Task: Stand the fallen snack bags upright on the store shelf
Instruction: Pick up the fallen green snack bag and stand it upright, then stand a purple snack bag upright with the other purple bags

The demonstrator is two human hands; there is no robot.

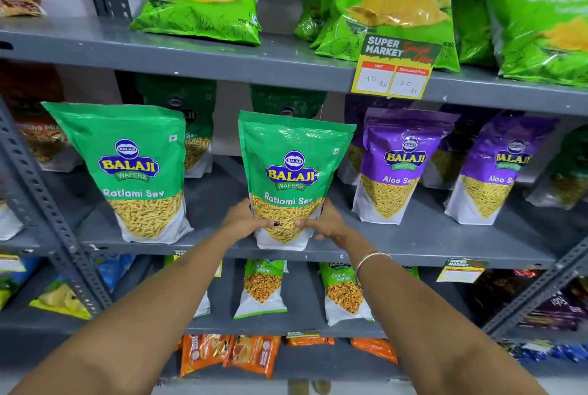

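Observation:
A green Ratlami Sev bag (291, 168) stands upright at the front of the middle grey shelf (413, 245). My left hand (245, 219) grips its lower left side and my right hand (327, 223) grips its lower right side, thumbs across the front. A second green Ratlami Sev bag (127, 168) stands upright to its left, leaning slightly. Two purple Aloo Sev bags (397, 165) (496, 172) stand upright to the right. More green bags stand behind in the shadow.
Green Crunchem chip bags (394, 6) lean on the upper shelf above a yellow price tag (394, 76). Chana Garam bags (264, 286) stand on the lower shelf, orange packets (241, 356) below them. A slotted metal upright (47, 213) runs diagonally at left.

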